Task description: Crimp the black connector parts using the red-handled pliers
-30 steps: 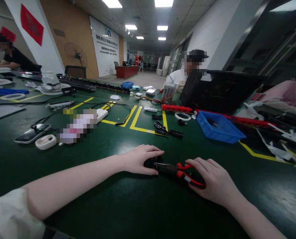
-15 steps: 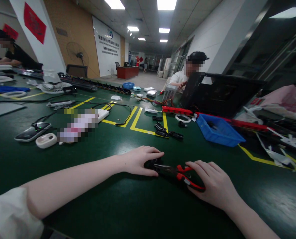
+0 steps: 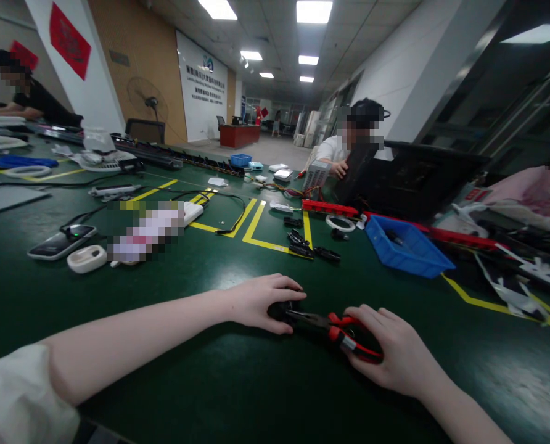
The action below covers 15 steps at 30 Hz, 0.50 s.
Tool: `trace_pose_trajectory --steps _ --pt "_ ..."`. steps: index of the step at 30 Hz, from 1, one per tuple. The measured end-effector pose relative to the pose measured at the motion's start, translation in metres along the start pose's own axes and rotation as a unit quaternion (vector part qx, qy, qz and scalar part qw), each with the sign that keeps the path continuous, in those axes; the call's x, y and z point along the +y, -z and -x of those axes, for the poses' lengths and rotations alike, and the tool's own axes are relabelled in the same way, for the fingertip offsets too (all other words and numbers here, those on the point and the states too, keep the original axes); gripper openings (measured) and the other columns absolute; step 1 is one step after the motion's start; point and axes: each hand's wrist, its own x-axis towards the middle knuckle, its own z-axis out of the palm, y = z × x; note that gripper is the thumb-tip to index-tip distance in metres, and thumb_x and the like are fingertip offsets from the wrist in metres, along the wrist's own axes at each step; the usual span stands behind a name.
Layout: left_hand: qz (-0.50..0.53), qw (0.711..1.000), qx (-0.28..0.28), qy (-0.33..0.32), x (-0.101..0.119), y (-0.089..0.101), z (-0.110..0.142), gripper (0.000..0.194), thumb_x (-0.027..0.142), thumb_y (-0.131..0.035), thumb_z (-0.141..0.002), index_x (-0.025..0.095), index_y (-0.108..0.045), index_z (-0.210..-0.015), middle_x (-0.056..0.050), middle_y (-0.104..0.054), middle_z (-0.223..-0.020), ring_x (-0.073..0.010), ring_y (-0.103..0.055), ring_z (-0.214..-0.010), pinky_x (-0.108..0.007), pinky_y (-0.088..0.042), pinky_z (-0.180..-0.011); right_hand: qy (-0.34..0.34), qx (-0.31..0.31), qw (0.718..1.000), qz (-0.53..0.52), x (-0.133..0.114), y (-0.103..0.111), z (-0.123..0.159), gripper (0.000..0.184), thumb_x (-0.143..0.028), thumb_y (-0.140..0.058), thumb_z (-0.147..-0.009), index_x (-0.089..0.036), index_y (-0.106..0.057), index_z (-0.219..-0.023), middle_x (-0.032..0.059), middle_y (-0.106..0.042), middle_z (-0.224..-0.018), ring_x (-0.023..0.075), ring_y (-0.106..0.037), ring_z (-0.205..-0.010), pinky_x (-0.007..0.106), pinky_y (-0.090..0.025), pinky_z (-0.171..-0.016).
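Observation:
My left hand [image 3: 261, 301] rests on the green table [image 3: 238, 382] with its fingers closed round a small black part [image 3: 277, 310]. My right hand [image 3: 388, 351] grips the red handles of a pair of pliers [image 3: 337, 328], which lie low over the table. The dark jaws of the pliers point left and meet the black part under my left fingers. What the jaws pinch is hidden.
A blue bin [image 3: 404, 246] stands beyond my right hand, with loose black connectors [image 3: 303, 242] on yellow floor-tape lines. A phone [image 3: 62, 242] and a white case [image 3: 86, 259] lie at the left. Other people sit at the far side and far left.
Both hands stay on the part and pliers; my right hand has slid slightly nearer and lower. The view has tilted up a little.

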Motion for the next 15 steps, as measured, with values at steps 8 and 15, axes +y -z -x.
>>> trace_pose_trajectory --steps 8,15 --pt "-0.002 1.0 -0.018 0.015 0.0021 0.0025 -0.0015 0.071 0.049 -0.067 -0.084 0.015 -0.045 -0.143 -0.015 -0.052 -0.139 -0.0285 -0.053 -0.124 -0.041 -0.045 -0.103 0.042 0.039 0.998 0.037 -0.0022 0.0033 -0.0023 0.044 -0.034 -0.063 -0.076 -0.016 -0.056 -0.115 0.0113 -0.069 -0.097 0.0187 -0.061 -0.069 0.034 -0.046 -0.065" --pt "-0.019 1.0 -0.018 0.001 0.0016 0.0023 -0.0007 0.07 0.048 -0.068 -0.084 0.015 -0.047 -0.141 -0.016 -0.053 -0.138 -0.0291 -0.053 -0.123 -0.04 -0.045 -0.102 0.098 0.098 0.986 0.097 -0.0037 0.0052 -0.004 0.042 -0.032 -0.061 -0.078 -0.01 -0.058 -0.114 0.0146 -0.069 -0.096 0.0214 -0.062 -0.074 0.035 -0.045 -0.067"
